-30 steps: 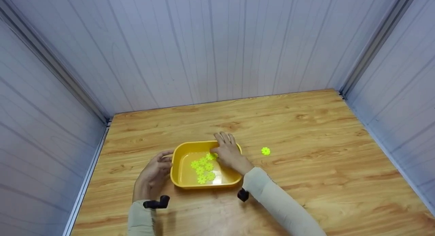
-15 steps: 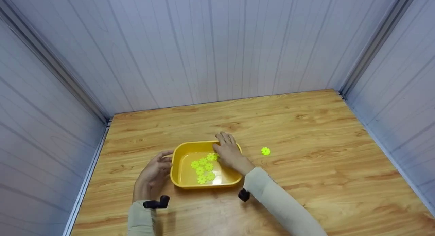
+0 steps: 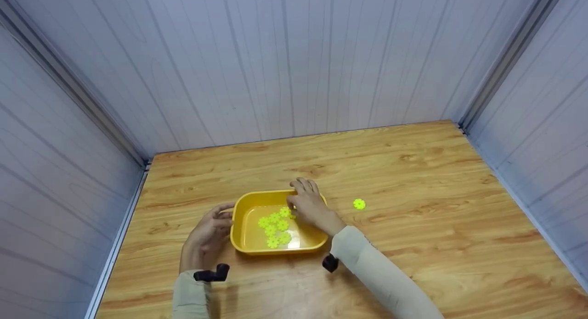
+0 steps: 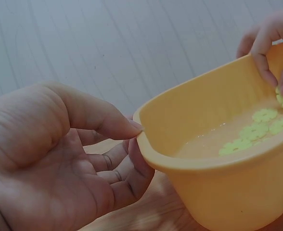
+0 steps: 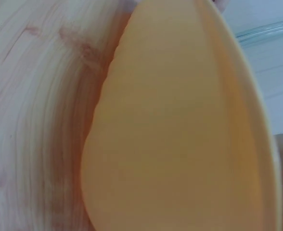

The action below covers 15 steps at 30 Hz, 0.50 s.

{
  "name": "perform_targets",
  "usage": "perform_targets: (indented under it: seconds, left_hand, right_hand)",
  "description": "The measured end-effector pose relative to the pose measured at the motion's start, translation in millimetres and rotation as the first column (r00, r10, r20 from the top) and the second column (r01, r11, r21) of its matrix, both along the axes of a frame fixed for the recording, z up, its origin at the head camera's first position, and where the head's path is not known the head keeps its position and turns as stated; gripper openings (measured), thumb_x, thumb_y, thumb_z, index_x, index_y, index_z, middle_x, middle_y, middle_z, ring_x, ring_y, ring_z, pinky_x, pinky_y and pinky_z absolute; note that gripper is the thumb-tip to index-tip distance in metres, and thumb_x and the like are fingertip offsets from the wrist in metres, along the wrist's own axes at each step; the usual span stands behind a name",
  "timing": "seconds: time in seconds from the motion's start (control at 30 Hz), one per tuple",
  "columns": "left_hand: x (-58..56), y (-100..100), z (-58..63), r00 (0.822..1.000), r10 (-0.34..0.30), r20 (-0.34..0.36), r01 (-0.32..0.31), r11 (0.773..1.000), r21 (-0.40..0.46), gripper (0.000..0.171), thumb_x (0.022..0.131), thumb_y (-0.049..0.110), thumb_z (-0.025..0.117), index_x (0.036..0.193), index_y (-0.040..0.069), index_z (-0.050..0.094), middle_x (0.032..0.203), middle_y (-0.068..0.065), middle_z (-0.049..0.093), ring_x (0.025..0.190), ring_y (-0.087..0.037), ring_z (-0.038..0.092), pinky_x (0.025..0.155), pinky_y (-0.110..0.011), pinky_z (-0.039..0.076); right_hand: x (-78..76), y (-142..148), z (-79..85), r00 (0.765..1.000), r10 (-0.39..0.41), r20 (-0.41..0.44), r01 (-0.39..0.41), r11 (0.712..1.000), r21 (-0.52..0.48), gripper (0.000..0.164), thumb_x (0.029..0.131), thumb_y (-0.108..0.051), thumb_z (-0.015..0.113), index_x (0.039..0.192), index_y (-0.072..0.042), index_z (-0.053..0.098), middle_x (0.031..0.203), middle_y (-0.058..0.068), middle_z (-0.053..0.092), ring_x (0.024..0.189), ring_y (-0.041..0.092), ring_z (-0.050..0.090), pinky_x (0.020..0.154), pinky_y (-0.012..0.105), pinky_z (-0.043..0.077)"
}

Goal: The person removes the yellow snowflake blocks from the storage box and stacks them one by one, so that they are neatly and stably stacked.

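Flower pieces (image 3: 270, 230) — flat, scalloped, neon-yellow

Worktop in front of me (image 3: 436, 195): wood-grain surface, light yellow-brown, darker brown streaks and a few knot-like marks, grain running mostly side to side; soft sheen on the part nearest me; two things lie directly on it; first, a yellow tub (image 3: 280, 252), open-topped, rounded corners, standing upright, long side across my front, left of the middle of the worktop, shadow along its base; second, one loose yellow-green flower piece (image 3: 359, 204), scalloped petals, lying flat to my right of the tub, apart from it, roughly level with its back half, much nearer the tub than my worktop's right edge.
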<state>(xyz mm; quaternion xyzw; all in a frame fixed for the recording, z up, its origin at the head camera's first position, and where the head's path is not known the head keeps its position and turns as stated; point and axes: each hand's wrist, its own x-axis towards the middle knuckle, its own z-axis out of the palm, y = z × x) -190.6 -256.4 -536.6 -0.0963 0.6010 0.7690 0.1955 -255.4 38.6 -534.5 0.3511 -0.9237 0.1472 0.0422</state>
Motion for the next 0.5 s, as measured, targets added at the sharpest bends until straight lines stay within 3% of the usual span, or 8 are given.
perform_targets:
  seconds: [0.5]
  left_hand:
    - [-1.5,0,-0.1,1.000,-0.017,0.012,0.017,1.000,-0.003,0.057,0.088,-0.007,0.051,0.140,0.007,0.033,0.114,-0.009,0.055,0.095,-0.021,0.058,0.087,-0.036,0.047]
  right_hand:
    - [-0.6,9,14.8,0.988,-0.002,0.152,0.023,0.991,-0.135,0.007,0.085,-0.024,0.072,0.083,-0.019,0.066,0.138,0.010,0.045,0.132,0.032,0.032,0.109,0.055,0.018]
